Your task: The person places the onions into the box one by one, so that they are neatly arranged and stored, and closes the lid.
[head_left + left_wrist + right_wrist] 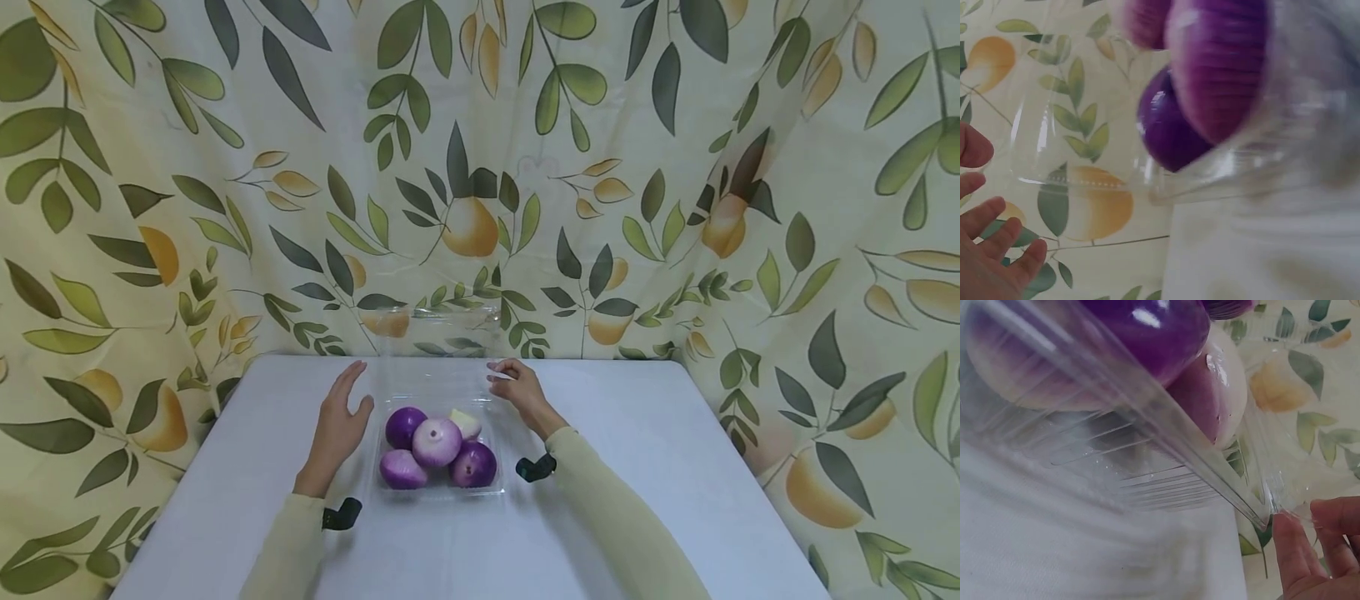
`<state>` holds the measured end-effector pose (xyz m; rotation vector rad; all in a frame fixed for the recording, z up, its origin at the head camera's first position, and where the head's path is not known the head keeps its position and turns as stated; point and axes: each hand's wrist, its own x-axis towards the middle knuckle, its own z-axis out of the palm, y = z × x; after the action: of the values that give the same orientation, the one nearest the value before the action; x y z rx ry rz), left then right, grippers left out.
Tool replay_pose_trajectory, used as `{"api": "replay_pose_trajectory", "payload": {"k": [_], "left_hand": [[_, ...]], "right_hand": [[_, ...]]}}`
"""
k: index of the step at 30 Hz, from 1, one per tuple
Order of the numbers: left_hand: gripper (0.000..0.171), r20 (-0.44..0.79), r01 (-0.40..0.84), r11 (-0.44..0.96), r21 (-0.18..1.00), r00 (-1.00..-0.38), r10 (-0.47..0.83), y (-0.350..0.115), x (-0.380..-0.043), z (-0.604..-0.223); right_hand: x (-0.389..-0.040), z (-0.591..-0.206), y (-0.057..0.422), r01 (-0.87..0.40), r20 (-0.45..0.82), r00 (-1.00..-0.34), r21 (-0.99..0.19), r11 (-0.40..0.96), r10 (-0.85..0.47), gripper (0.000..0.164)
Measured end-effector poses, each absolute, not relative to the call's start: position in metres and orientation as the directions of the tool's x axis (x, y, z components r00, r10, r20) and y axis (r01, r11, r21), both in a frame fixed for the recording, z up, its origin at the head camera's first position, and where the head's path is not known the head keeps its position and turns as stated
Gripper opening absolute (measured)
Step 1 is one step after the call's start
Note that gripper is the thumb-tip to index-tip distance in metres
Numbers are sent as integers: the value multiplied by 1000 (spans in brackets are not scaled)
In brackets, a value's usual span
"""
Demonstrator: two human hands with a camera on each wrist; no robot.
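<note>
In the head view, a clear plastic clamshell container (438, 493) sits on the table, its hinged lid (438, 367) raised at the back. Several purple onions (437, 442) fill the base, with one pale, whitish piece (465, 424) among them at the back right. My left hand (336, 429) is held beside the container's left side, fingers spread and apart from the lid in the left wrist view. At the lid's right edge, my right hand (523, 392) pinches the clear plastic between thumb and fingers (1294, 547).
A white-covered table (607, 417) carries the container near its middle. Behind it and at both sides hangs a leaf-and-fruit patterned cloth (472, 167). Each wrist wears a small black device, one on the left (342, 514) and one on the right (536, 468).
</note>
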<state>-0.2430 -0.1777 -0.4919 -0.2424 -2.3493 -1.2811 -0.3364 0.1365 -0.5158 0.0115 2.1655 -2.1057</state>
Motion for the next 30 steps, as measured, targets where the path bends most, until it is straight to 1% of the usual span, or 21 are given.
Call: {"api": "replay_pose_trajectory", "payload": {"k": [6, 15, 22, 30], "left_hand": [[58, 473, 376, 507, 775, -878, -72, -178, -259, -477], [51, 428, 330, 437, 836, -892, -146, -173, -284, -462], [46, 425, 324, 391, 861, -882, -205, -164, -298, -446], [40, 470, 338, 429, 838, -846, -251, -155, -305, -441]], "right_hand": [[-334, -515, 136, 97, -99, -993, -995, 32, -64, 22], [-331, -514, 138, 83, -85, -994, -996, 41, -63, 21], [-331, -515, 139, 83, -85, -994, -996, 33, -69, 20], [-329, -513, 139, 73, -75, -995, -997, 27, -69, 20]]}}
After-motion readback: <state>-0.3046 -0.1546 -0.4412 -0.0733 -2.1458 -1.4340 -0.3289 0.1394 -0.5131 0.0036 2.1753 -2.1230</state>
